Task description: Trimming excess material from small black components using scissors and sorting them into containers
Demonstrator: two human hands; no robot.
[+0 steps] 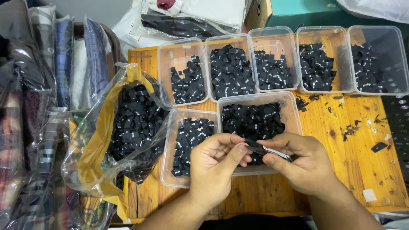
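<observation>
Left hand (pixel 217 164) and right hand (pixel 300 164) pinch small black woven fabric labels (pixel 268 150) together above the near clear plastic tubs (pixel 294 113), keeping them handy for dropping.

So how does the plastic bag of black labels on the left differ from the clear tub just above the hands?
The plastic bag is soft, crumpled and lined with yellow; the clear tub is rigid and rectangular. The bag hangs partly off the wooden table, while the tub sits flat on it. The bag lies clear of both hands; the left hand and right hand overlap the tub's near edge, pinching a black label. Both are see-through and hold heaps of small black labels.
</observation>
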